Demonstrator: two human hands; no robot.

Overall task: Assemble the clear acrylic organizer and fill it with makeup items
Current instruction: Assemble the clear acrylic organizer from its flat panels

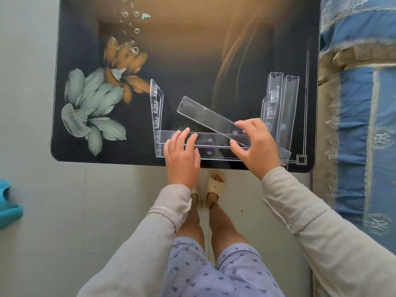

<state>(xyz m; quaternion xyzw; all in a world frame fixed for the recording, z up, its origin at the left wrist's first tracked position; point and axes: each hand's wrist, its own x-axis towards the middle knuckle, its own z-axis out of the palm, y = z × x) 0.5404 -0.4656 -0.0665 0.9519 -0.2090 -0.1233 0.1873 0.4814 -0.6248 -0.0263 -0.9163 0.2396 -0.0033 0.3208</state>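
Observation:
A part-built clear acrylic organizer [157, 133] stands near the front edge of the dark table [192, 50]. Its left side panel [156, 103] is upright, and a long clear tray [214, 144] runs rightward from its foot. My left hand [182, 156] rests with straight fingers on that tray's left half. My right hand [255, 144] pinches the near end of a loose clear acrylic strip [205, 116], held slanting above the tray. Two more clear trays [288, 108] stand on end at the right, beside the right side panel [269, 110].
The table carries a flower and goldfish print [102, 99] on its left part. A bed with a blue quilt [360, 125] borders the table on the right. My feet in beige slippers [215, 187] stand on the pale floor. A blue object [8, 204] lies at far left.

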